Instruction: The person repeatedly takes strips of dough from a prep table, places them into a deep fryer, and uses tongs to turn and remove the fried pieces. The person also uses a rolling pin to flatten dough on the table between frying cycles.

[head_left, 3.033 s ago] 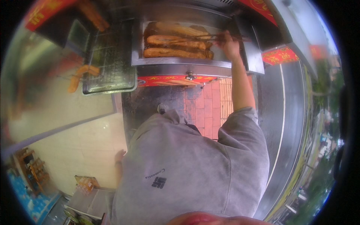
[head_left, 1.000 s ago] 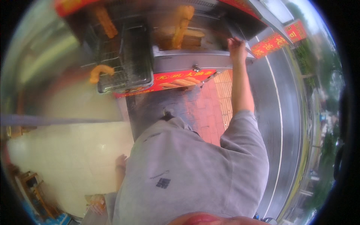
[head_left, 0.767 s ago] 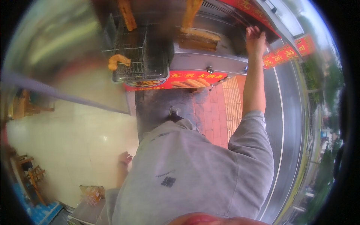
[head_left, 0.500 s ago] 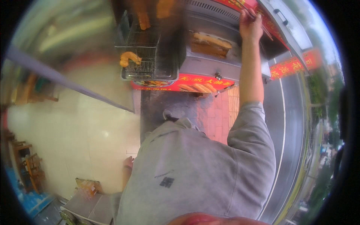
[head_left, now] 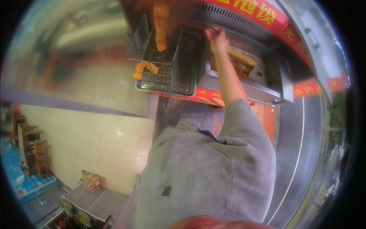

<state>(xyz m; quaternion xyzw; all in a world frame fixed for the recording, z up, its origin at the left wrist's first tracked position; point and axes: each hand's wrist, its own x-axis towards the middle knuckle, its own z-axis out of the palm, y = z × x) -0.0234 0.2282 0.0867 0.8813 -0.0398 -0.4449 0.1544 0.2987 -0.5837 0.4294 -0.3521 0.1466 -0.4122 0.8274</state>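
The right hand (head_left: 217, 37) is hovering above the left part of a steel vat (head_left: 263, 89), its grip grasping a thin brown stick (head_left: 195, 26) that is pointing left; blur is hiding whether there are two, or whether the far end is pinching anything. Such a long tool is probably keeping the fingers away from hot oil. Below and right of the grip, fried dough (head_left: 242, 60) is lying in the vat. Left of the grip, a long dough stick (head_left: 160, 34) is leaning steeply at a wire rack (head_left: 164, 72), and a curved piece (head_left: 140, 68) is resting lower; the rack is sitting in a tray (head_left: 167, 92), presumably for draining. The left hand is not showing.

Up and right of the grip, a red panel (head_left: 248, 9) is carrying large yellow lettering; below it, a red strip (head_left: 211, 98) is showing lettering and pictured dough.
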